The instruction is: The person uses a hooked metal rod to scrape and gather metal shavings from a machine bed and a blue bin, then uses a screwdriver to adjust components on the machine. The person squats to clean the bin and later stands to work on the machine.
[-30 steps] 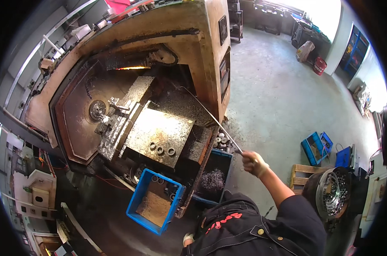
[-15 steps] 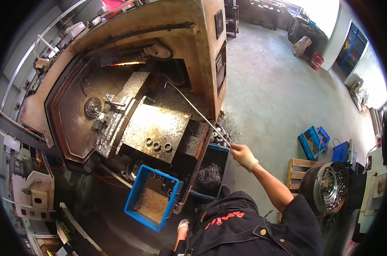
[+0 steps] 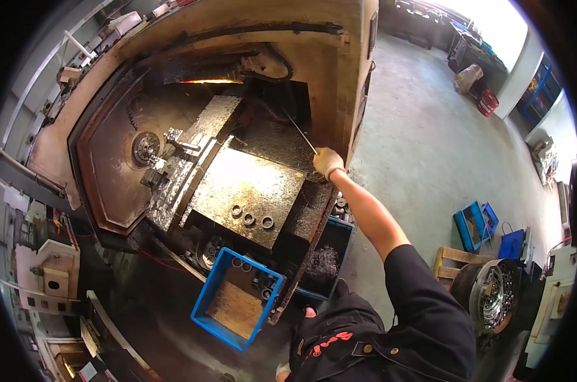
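On the left, the chuck stands well apart from your reach. The blue bin sits below the plate, which carries three rings near its front edge. Your left hand shows only in part at the lower edge of view; its grip cannot be told. The rod slants over the chips behind the plate, its near end held in your right hand; contact at its far tip cannot be confirmed. To work it well, pull in line with your forearm, with even pressure, and steer wide of the plate's corner. Edges: the tub presents a rim below your forearm; the side panel rises just beside your knuckles and limits swing. Rightward, the floor offers broad room, the pallet and drum lying well apart from your hand.
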`<state>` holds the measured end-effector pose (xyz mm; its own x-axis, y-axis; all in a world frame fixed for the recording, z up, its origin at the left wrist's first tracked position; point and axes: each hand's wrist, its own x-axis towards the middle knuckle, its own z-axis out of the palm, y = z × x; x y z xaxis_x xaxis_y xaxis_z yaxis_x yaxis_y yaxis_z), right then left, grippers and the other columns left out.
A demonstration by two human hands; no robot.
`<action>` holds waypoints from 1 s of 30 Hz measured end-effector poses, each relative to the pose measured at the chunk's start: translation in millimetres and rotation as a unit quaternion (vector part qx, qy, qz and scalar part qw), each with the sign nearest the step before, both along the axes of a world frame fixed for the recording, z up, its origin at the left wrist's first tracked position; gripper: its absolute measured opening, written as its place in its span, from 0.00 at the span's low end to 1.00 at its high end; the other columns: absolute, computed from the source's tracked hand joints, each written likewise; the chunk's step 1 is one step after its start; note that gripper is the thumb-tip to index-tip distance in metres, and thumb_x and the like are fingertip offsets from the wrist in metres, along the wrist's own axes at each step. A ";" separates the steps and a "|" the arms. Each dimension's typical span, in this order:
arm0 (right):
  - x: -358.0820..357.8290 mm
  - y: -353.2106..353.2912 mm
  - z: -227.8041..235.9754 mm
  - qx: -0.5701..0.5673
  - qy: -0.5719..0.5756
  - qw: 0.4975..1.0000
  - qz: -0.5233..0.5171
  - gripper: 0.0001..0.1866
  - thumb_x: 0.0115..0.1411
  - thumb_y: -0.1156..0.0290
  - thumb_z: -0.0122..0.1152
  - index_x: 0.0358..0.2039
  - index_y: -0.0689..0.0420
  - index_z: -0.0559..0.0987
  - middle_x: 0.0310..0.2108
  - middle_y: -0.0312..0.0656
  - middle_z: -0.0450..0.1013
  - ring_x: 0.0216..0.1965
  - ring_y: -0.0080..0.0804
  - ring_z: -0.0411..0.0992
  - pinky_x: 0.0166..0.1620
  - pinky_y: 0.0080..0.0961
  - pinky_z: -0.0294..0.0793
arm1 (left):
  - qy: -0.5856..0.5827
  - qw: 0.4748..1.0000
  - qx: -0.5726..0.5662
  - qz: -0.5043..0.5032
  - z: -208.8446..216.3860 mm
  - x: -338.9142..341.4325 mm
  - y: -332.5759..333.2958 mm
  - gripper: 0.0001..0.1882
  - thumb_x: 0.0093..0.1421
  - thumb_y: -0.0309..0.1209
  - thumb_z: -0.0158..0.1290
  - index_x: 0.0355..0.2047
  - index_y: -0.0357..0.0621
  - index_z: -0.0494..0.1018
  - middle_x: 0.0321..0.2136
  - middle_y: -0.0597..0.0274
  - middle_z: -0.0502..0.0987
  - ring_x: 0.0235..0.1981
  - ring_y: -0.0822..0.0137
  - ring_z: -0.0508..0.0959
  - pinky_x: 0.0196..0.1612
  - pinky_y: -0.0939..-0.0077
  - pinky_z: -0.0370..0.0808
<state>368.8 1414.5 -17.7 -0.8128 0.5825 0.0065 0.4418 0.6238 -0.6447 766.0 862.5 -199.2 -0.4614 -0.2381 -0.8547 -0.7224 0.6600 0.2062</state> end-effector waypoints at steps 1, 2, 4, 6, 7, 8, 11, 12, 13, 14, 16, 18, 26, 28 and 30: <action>-12.0 1.2 6.1 0.013 -0.019 1.000 0.010 0.16 0.53 0.64 0.48 0.37 0.56 0.79 0.36 0.52 0.75 0.41 0.49 0.73 0.46 0.37 0.71 | -0.004 1.000 0.001 -0.003 -6.7 -4.3 0.8 0.18 0.56 0.36 0.49 0.44 0.41 0.73 0.41 0.53 0.76 0.44 0.58 0.74 0.47 0.68 0.69; -20.9 1.3 10.8 0.027 -0.056 0.998 0.014 0.16 0.53 0.65 0.48 0.37 0.56 0.79 0.36 0.52 0.75 0.41 0.49 0.73 0.45 0.37 0.71 | -0.008 1.000 0.004 -0.006 -12.8 -8.8 0.6 0.18 0.56 0.36 0.49 0.44 0.41 0.73 0.41 0.53 0.76 0.44 0.58 0.74 0.46 0.68 0.69; -33.6 -5.3 25.1 0.055 -0.130 0.990 0.025 0.16 0.52 0.66 0.48 0.36 0.57 0.80 0.37 0.52 0.75 0.42 0.48 0.73 0.45 0.37 0.71 | -0.012 1.000 0.010 -0.008 -20.4 -14.6 1.3 0.18 0.56 0.36 0.48 0.44 0.41 0.73 0.41 0.53 0.76 0.44 0.58 0.74 0.46 0.67 0.69; -27.5 -2.0 34.1 0.073 -0.158 0.984 0.043 0.15 0.52 0.66 0.47 0.34 0.57 0.80 0.38 0.52 0.74 0.42 0.48 0.73 0.45 0.37 0.72 | -0.015 1.000 0.017 -0.018 -27.0 -21.2 -0.4 0.18 0.56 0.36 0.48 0.44 0.41 0.73 0.41 0.53 0.76 0.44 0.58 0.74 0.46 0.67 0.69; -21.3 2.8 36.0 0.082 -0.172 0.980 0.050 0.15 0.51 0.66 0.47 0.33 0.57 0.81 0.38 0.52 0.74 0.42 0.48 0.73 0.45 0.37 0.72 | -0.016 0.999 0.023 -0.023 -30.5 -24.5 -0.9 0.18 0.56 0.36 0.48 0.44 0.41 0.73 0.41 0.53 0.76 0.44 0.58 0.74 0.46 0.67 0.69; -13.3 14.2 30.4 0.101 -0.162 0.980 0.061 0.15 0.50 0.64 0.51 0.32 0.58 0.81 0.37 0.54 0.74 0.42 0.49 0.74 0.43 0.36 0.73 | -0.017 0.999 0.027 -0.029 -33.4 -26.6 -1.7 0.18 0.56 0.36 0.48 0.44 0.41 0.73 0.41 0.53 0.76 0.43 0.58 0.74 0.46 0.67 0.69; 33.7 19.4 60.4 0.155 -0.150 0.974 0.067 0.14 0.49 0.67 0.51 0.30 0.60 0.81 0.34 0.55 0.75 0.38 0.50 0.75 0.40 0.39 0.74 | -0.019 0.999 0.036 -0.034 -38.3 -30.8 -1.9 0.18 0.56 0.36 0.48 0.44 0.41 0.73 0.41 0.53 0.76 0.43 0.58 0.74 0.45 0.67 0.69; 49.1 17.3 73.9 0.187 -0.171 0.964 0.080 0.14 0.49 0.67 0.51 0.31 0.61 0.80 0.33 0.55 0.75 0.37 0.49 0.75 0.39 0.39 0.75 | -0.020 0.998 0.040 -0.041 -41.1 -33.0 -1.7 0.18 0.56 0.36 0.48 0.44 0.41 0.73 0.41 0.53 0.76 0.43 0.58 0.74 0.45 0.67 0.69; 63.8 12.3 84.8 0.215 -0.193 0.953 0.093 0.14 0.50 0.68 0.51 0.32 0.61 0.80 0.32 0.54 0.76 0.36 0.49 0.75 0.38 0.40 0.75 | -0.021 0.998 0.041 -0.044 -42.8 -32.8 -3.3 0.18 0.56 0.36 0.48 0.44 0.41 0.73 0.40 0.53 0.76 0.43 0.58 0.75 0.45 0.67 0.69; 74.4 8.5 93.7 0.243 -0.214 0.940 0.107 0.14 0.50 0.69 0.51 0.33 0.61 0.79 0.32 0.54 0.76 0.35 0.48 0.76 0.37 0.40 0.75 | -0.022 0.998 0.043 -0.048 -45.5 -33.0 -3.1 0.18 0.56 0.36 0.48 0.44 0.41 0.73 0.40 0.53 0.76 0.43 0.58 0.75 0.45 0.67 0.69; 88.2 4.8 105.8 0.277 -0.251 0.919 0.125 0.15 0.53 0.71 0.48 0.40 0.59 0.75 0.28 0.49 0.77 0.32 0.44 0.77 0.33 0.39 0.76 | -0.024 0.997 0.045 -0.057 -49.5 -34.9 -7.2 0.18 0.56 0.36 0.48 0.44 0.41 0.73 0.40 0.53 0.76 0.42 0.58 0.75 0.45 0.67 0.69; 104.4 5.0 105.1 0.308 -0.256 0.908 0.120 0.15 0.55 0.72 0.46 0.44 0.59 0.72 0.24 0.45 0.77 0.29 0.41 0.77 0.30 0.37 0.76 | -0.026 0.996 0.047 -0.066 -51.1 -35.6 -9.3 0.18 0.56 0.37 0.48 0.45 0.41 0.73 0.40 0.53 0.76 0.42 0.58 0.75 0.45 0.67 0.69; 196.3 -5.5 107.1 0.243 -0.239 0.934 0.107 0.14 0.58 0.68 0.43 0.43 0.56 0.72 0.22 0.48 0.75 0.26 0.47 0.75 0.31 0.41 0.74 | -0.033 0.996 0.049 -0.067 -55.0 -36.8 -14.0 0.18 0.56 0.37 0.48 0.45 0.41 0.73 0.40 0.53 0.76 0.41 0.59 0.75 0.44 0.67 0.70; 202.3 -5.5 90.8 0.205 -0.219 0.949 0.093 0.14 0.58 0.68 0.42 0.42 0.55 0.73 0.23 0.49 0.75 0.26 0.48 0.75 0.32 0.42 0.73 | -0.036 0.995 0.048 -0.076 -54.6 -38.3 -12.0 0.18 0.56 0.37 0.48 0.45 0.41 0.73 0.39 0.53 0.76 0.41 0.59 0.75 0.43 0.66 0.70; 192.9 -9.7 82.8 0.173 -0.208 0.958 0.093 0.15 0.57 0.69 0.41 0.41 0.57 0.73 0.27 0.52 0.75 0.31 0.48 0.75 0.36 0.41 0.73 | -0.036 0.995 0.048 -0.083 -54.3 -42.2 -7.2 0.18 0.56 0.37 0.48 0.45 0.41 0.73 0.39 0.53 0.76 0.41 0.59 0.75 0.43 0.66 0.70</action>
